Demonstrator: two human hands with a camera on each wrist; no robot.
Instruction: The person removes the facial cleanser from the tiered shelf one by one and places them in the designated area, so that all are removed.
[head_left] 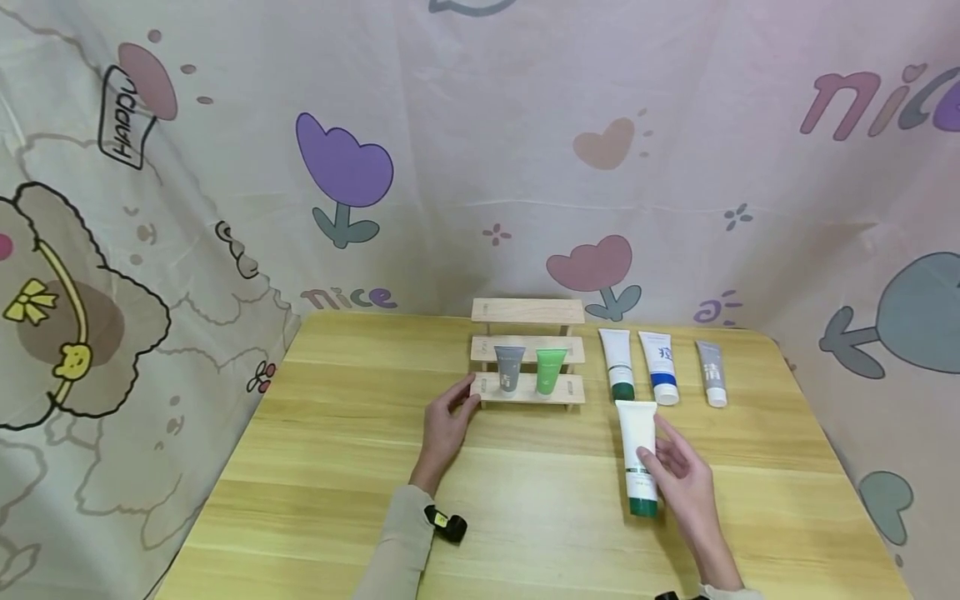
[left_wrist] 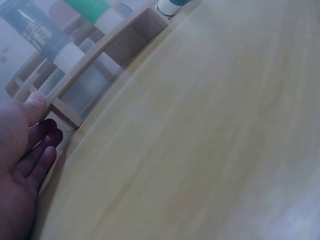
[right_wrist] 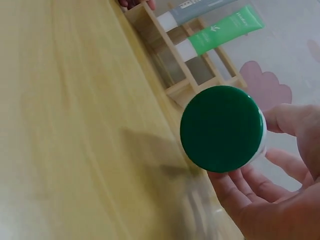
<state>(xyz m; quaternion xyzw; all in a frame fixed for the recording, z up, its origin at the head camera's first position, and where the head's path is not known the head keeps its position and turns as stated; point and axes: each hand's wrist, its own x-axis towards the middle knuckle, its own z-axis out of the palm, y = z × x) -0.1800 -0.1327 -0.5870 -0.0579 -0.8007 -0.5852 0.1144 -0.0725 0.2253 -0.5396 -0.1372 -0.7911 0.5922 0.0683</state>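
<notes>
My right hand [head_left: 681,477] holds a white squeeze tube [head_left: 637,442] with a green cap between thumb and fingers, cap down, in front of the other tubes. In the right wrist view the round green cap [right_wrist: 221,129] faces the camera. My left hand [head_left: 446,425] grips the left end of the lowest step of a three-tier wooden display stand [head_left: 527,311]; in the left wrist view its thumb [left_wrist: 35,106] lies at the step's corner. On that step a small grey tube [head_left: 509,368] and a small green tube [head_left: 549,371] stand upright on their caps.
Right of the stand, a white tube with a green cap [head_left: 617,362], a white tube with a blue band [head_left: 659,367] and a smaller grey tube [head_left: 712,372] are lined up. A patterned cloth [head_left: 465,150] hangs behind the wooden table [head_left: 360,367].
</notes>
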